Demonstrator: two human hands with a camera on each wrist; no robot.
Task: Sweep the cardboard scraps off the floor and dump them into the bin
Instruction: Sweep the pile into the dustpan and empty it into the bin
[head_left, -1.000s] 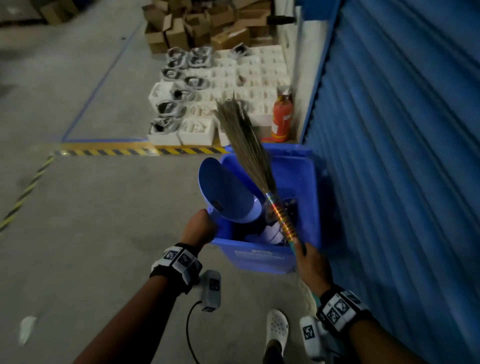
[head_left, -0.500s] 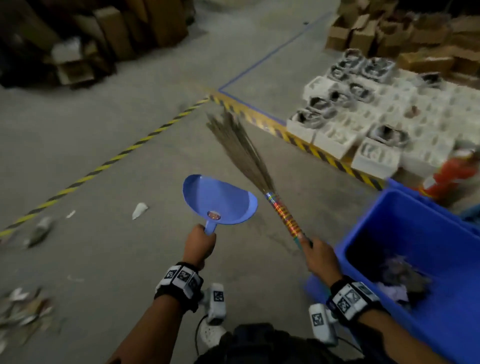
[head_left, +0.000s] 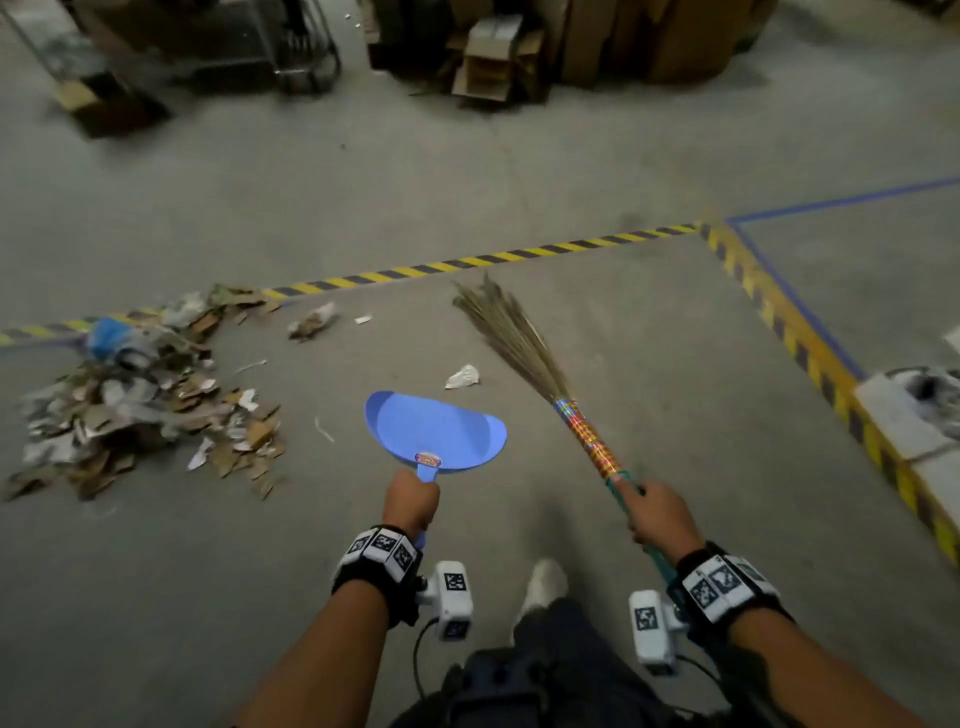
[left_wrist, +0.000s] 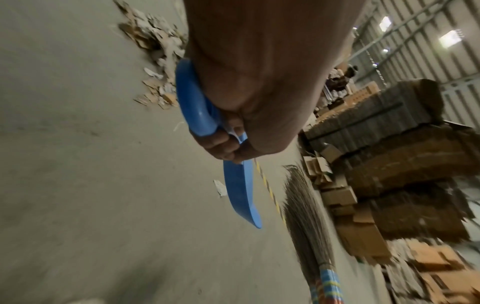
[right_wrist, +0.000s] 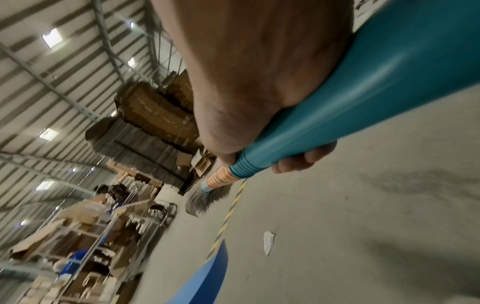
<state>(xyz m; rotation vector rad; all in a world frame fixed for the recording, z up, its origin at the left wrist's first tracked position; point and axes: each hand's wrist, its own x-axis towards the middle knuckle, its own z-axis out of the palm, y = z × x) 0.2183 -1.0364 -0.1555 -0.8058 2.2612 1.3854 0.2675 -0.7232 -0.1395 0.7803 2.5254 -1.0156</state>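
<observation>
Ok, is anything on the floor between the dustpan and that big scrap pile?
Nothing solid. Between the dustpan in the left hand and the scrap pile lies bare concrete floor with only a few thin stray slivers. The bin is not in view.

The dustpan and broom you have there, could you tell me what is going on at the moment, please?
A person is cleaning up a warehouse floor. The left hand grips the handle of an empty blue dustpan, held above the concrete. The right hand grips the teal handle of a grass broom, bristles pointing forward and off the floor. A large pile of cardboard scraps lies to the left beside the yellow-black floor tape, with a crumpled white paper scrap lying loose nearer the dustpan. The bin is out of view.
</observation>
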